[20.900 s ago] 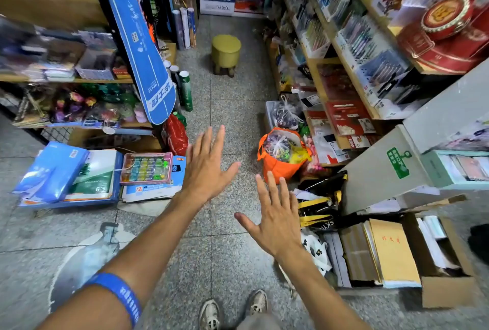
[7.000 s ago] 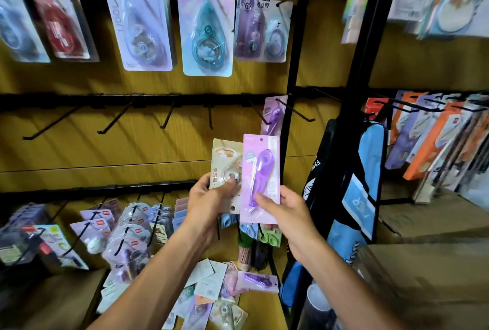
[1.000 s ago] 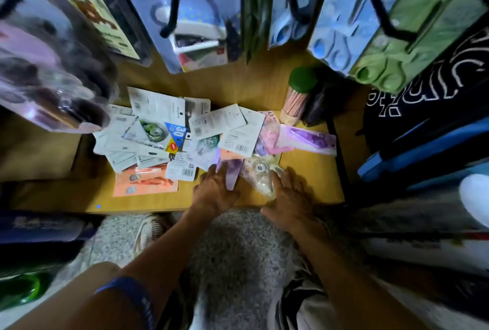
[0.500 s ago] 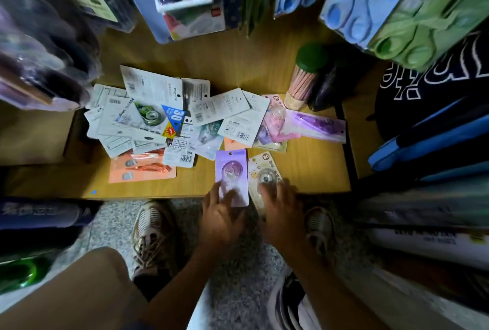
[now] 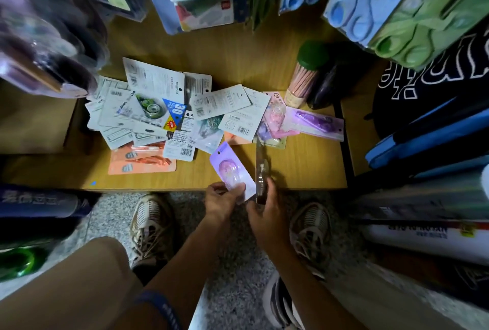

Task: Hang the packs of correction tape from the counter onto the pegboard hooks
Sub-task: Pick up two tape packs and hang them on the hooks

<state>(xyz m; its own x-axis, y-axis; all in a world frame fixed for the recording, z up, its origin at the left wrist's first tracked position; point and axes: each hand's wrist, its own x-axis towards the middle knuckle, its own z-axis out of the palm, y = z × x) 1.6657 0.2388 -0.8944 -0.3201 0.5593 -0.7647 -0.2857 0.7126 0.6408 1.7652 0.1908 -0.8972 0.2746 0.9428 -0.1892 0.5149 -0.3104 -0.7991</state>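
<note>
My left hand [image 5: 221, 198] pinches the near end of a purple pack of correction tape [image 5: 230, 168], lifted off the wooden counter [image 5: 304, 165] at its front edge. My right hand [image 5: 267, 205] grips a second pack [image 5: 261, 171], which I see edge-on and upright. A heap of several other packs [image 5: 169, 118] lies across the middle of the counter, many face down with barcodes showing. A long purple pack [image 5: 315, 123] lies at the heap's right end.
A green-lidded tub of pencils [image 5: 304, 78] stands at the back right of the counter. Packs of scissors [image 5: 370, 1] and other goods hang overhead from hooks. A black post [image 5: 344, 144] bounds the counter on the right. My shoes [image 5: 150, 226] stand on the speckled floor.
Both hands have lifted their packs off the counter edge. The purple pack now tilts left, and the right hand's pack has turned on edge. The camera has pulled back a little.
</note>
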